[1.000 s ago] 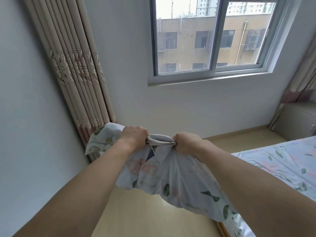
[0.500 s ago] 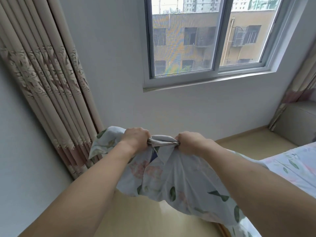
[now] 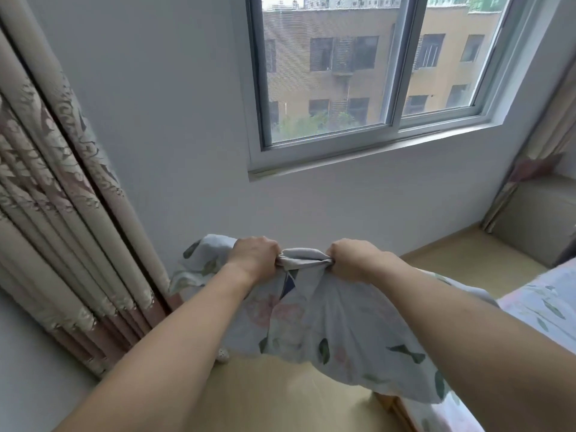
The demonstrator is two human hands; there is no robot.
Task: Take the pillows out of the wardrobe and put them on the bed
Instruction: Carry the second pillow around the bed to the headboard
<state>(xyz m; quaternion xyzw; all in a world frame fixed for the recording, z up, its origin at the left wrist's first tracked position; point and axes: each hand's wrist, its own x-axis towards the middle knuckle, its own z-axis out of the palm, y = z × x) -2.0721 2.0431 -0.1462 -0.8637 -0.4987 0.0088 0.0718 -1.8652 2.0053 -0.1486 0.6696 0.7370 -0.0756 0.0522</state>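
Note:
A pillow (image 3: pixel 336 332) in a pale floral case with green leaves hangs in the air in front of me, above the floor. My left hand (image 3: pixel 254 255) grips the bunched top edge of the case on the left. My right hand (image 3: pixel 353 258) grips the same edge on the right, a short strip of cloth stretched between the two fists. The bed (image 3: pixel 542 310), covered in matching floral sheet, shows at the right edge, its corner under the pillow's low end. The wardrobe is out of view.
A patterned curtain (image 3: pixel 62 213) hangs at the left against the wall. A window (image 3: pixel 367 73) faces me above a white wall. A grey cabinet (image 3: pixel 536 219) stands at the far right by a second curtain. Beige floor (image 3: pixel 280 397) lies below.
The view has swung left and closer to the window wall, so less of the bed shows. Both hands keep the same grip on the pillow's top edge.

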